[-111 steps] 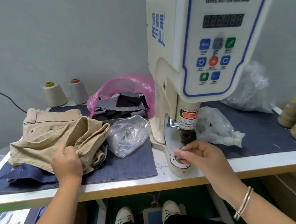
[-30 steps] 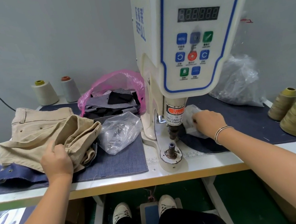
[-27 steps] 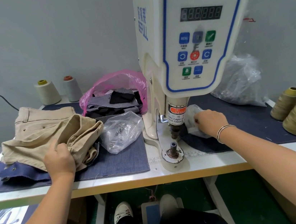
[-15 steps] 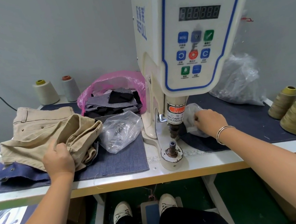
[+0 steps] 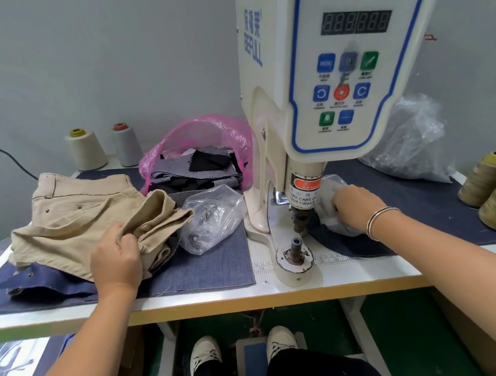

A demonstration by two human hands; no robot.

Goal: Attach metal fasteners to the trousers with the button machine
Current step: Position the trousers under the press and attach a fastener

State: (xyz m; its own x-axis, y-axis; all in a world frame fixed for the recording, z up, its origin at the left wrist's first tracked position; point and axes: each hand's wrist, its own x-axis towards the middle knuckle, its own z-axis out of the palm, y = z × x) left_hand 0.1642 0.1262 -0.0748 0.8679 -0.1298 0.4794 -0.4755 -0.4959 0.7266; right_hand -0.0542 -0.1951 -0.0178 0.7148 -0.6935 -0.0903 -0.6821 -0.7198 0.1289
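Trousers (image 5: 86, 215) are sitting bunched in a tan heap right under my left hand (image 5: 116, 262), on the denim mat (image 5: 207, 269) left of the machine (image 5: 321, 83). Judging by the folds, they're soft, floppy cotton, light enough to drag one-handed but they'll sag and slide if I'm only lifting one layer. The waistband looks like the stiffest bit, so I'm thinking that's the place to grab, and it's where a fastener would go anyway.

My left fingers are curling into the crumpled edge nearest me, thumb on top, gripping a fold of the cloth, wrist low and forearm coming in straight from the table edge.

My right hand (image 5: 356, 205) is reaching past the machine's punch into a clear bag (image 5: 328, 193) just behind the fingertips. Palm is facing down with the knuckles up, and the fingertips are buried in the plastic, so I can't tell if they're pinching a fastener or just feeling around. The die post (image 5: 295, 247) is standing bare, near that wrist, nothing loaded on it that I can see.
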